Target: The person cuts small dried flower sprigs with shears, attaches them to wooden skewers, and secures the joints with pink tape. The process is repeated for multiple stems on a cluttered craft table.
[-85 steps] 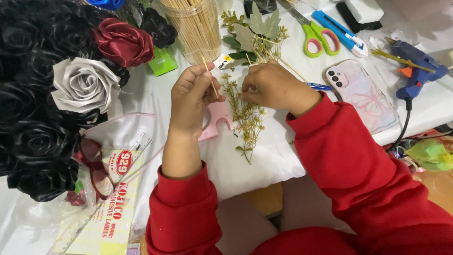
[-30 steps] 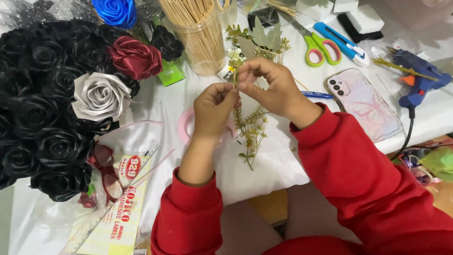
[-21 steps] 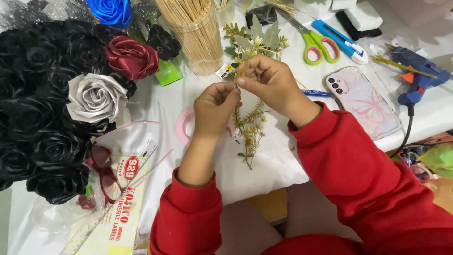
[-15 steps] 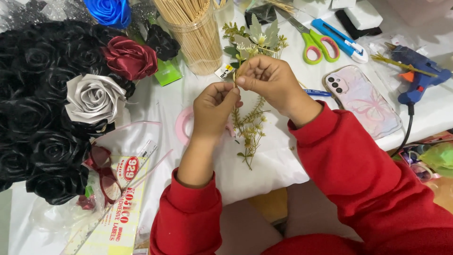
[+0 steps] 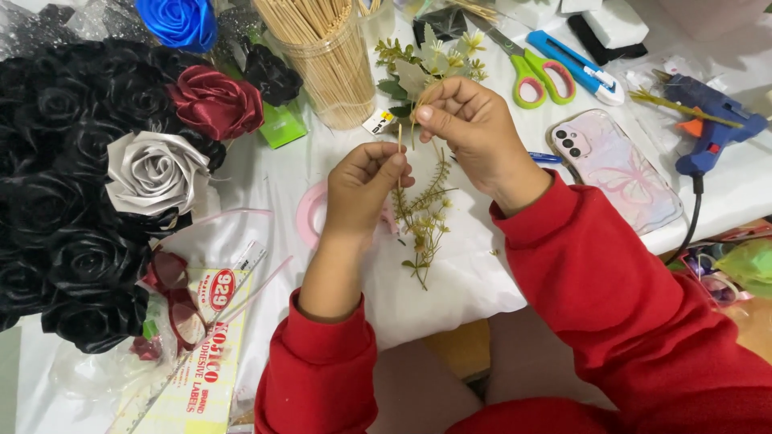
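My left hand (image 5: 366, 189) pinches a thin wooden skewer (image 5: 400, 146) upright over the white table (image 5: 474, 277). My right hand (image 5: 474, 128) is just beside it, fingers closed on the stem of a green artificial sprig (image 5: 424, 72) with pale leaves. A second leafy sprig with small yellow buds (image 5: 425, 221) lies on the table below both hands. A pink tape roll (image 5: 310, 217) lies partly hidden under my left hand. Both sleeves are red.
A bouquet of black satin roses (image 5: 72, 233) with a silver (image 5: 153, 173), a dark red (image 5: 213, 100) and a blue rose (image 5: 177, 20) fills the left. Behind stand a jar of skewers (image 5: 326, 48), green-handled scissors (image 5: 531, 76), a blue cutter (image 5: 575, 64), a phone (image 5: 615, 169) and a blue glue gun (image 5: 712, 120).
The hands have drawn slightly apart: the left now holds the skewer lower, the right has lifted the pale-leafed sprig. The view has shifted a little.
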